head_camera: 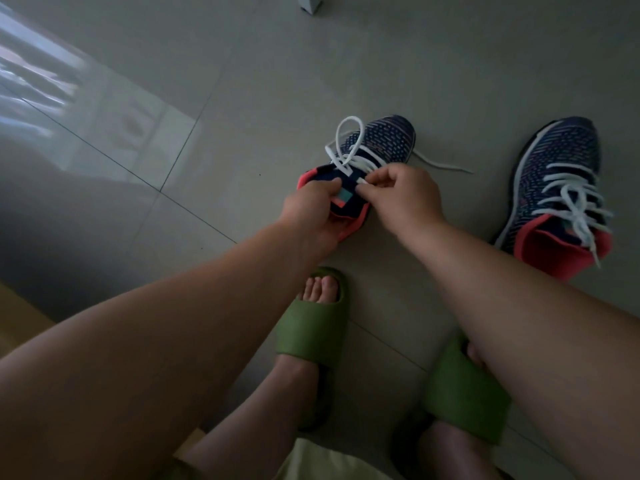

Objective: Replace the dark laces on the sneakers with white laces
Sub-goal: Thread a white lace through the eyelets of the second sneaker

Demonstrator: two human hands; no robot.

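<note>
A navy patterned sneaker (384,138) with a coral collar lies on the tiled floor in the middle. A white lace (349,133) runs through its eyelets, with a loop standing up and one end trailing right. My left hand (311,216) grips the sneaker's tongue and collar. My right hand (401,195) pinches the white lace's tip near the top eyelets. A second matching sneaker (561,181) sits at the right, fully laced with a white lace (571,199).
My feet in green slides (311,327) (464,393) stand on the grey tile floor just below the sneakers. A white furniture leg (310,3) shows at the top edge. A bright window reflection lies on the floor at left.
</note>
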